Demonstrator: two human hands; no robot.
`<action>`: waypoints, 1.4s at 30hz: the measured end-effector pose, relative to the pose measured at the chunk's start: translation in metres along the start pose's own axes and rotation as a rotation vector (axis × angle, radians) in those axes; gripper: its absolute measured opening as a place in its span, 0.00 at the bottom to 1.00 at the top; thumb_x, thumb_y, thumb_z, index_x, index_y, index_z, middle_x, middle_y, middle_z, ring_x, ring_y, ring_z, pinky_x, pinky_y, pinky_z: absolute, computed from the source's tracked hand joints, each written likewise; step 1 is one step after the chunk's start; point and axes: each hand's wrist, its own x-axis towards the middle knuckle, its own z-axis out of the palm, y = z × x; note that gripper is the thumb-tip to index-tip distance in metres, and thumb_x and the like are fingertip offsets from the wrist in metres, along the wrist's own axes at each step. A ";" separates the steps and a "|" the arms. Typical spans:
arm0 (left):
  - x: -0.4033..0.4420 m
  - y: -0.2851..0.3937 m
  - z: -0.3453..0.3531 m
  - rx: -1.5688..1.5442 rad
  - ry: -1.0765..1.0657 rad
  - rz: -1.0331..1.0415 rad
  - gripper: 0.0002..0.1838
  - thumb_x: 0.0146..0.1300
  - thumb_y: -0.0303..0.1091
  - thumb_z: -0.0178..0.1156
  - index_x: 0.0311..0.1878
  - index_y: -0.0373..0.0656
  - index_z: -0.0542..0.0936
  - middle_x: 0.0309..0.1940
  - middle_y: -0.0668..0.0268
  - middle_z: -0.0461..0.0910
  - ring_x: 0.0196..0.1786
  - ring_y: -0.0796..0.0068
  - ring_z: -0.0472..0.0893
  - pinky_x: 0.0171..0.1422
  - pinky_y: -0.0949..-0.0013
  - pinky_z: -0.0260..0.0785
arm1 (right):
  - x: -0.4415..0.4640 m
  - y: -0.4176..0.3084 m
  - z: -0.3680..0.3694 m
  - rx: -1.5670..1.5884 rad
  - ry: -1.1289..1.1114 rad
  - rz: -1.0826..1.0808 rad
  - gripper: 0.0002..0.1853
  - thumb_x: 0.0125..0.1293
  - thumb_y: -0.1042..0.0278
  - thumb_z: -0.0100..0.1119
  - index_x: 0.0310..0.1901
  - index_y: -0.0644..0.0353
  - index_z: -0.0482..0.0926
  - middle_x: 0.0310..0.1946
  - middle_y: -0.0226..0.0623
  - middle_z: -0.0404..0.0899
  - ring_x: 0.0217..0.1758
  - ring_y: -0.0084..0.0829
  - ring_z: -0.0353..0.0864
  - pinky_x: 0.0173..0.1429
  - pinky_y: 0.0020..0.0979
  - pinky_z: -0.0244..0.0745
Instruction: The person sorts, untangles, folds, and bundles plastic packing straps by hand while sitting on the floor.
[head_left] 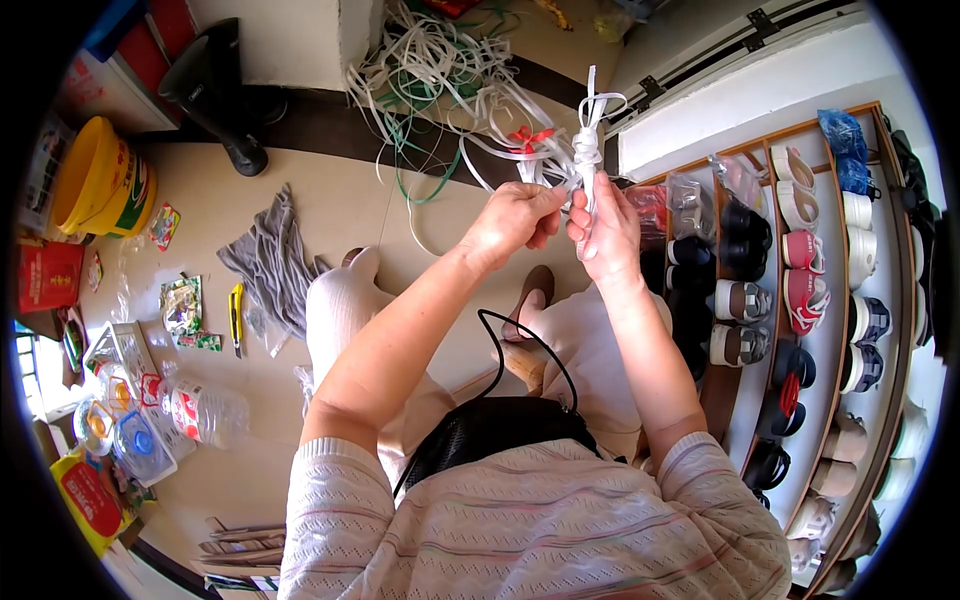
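Note:
A bundle of white strap (587, 145), knotted and looped at its top, stands upright above my right hand (610, 225), whose fingers are wrapped round its lower part. Close beside it on the left, my left hand (515, 218) is closed, thumb and forefinger pinched at the strap near the bundle's base. Whether a strap end lies between those fingers is too small to tell. Behind my hands, a red ribbon (530, 140) is tied round more white strips. A tangled heap of white and green strapping (440, 75) lies on the floor beyond.
A shoe rack (835, 400) full of shoes stands at the right. On the floor at the left are a grey cloth (270, 255), a yellow cutter (236, 318), a yellow bucket (105, 180) and plastic bottles (205, 410). Black boots (215, 95) stand at the upper left.

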 end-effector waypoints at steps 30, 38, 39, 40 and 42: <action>-0.001 -0.015 0.015 0.987 0.487 0.771 0.05 0.55 0.33 0.57 0.29 0.43 0.80 0.30 0.65 0.76 0.37 0.61 0.75 0.40 0.64 0.70 | 0.011 0.009 -0.022 0.244 -0.105 0.368 0.13 0.68 0.54 0.45 0.35 0.55 0.72 0.21 0.25 0.70 0.20 0.18 0.67 0.23 0.22 0.63; -0.005 -0.009 0.013 0.978 0.444 0.675 0.04 0.53 0.31 0.57 0.26 0.45 0.79 0.24 0.65 0.74 0.33 0.63 0.75 0.36 0.63 0.69 | 0.006 0.005 -0.019 0.270 -0.140 0.413 0.15 0.69 0.53 0.44 0.33 0.55 0.72 0.21 0.25 0.70 0.20 0.17 0.67 0.22 0.21 0.63; -0.005 -0.009 0.013 0.945 0.433 0.675 0.04 0.53 0.31 0.57 0.26 0.46 0.79 0.23 0.64 0.74 0.32 0.63 0.75 0.36 0.63 0.69 | 0.005 0.006 -0.018 0.243 -0.119 0.399 0.15 0.69 0.53 0.44 0.33 0.55 0.72 0.20 0.25 0.70 0.20 0.17 0.67 0.22 0.21 0.63; -0.005 -0.009 0.013 0.912 0.422 0.675 0.04 0.53 0.31 0.57 0.25 0.46 0.79 0.22 0.64 0.74 0.31 0.62 0.75 0.36 0.63 0.69 | 0.004 0.007 -0.020 0.209 -0.120 0.390 0.15 0.69 0.53 0.44 0.33 0.55 0.72 0.20 0.25 0.70 0.19 0.18 0.67 0.21 0.21 0.63; -0.005 -0.009 0.013 0.907 0.405 0.674 0.05 0.53 0.31 0.56 0.24 0.45 0.79 0.21 0.64 0.74 0.29 0.62 0.75 0.34 0.62 0.69 | 0.004 0.011 -0.024 0.139 -0.124 0.371 0.16 0.69 0.53 0.43 0.32 0.56 0.72 0.19 0.26 0.70 0.18 0.18 0.68 0.20 0.22 0.64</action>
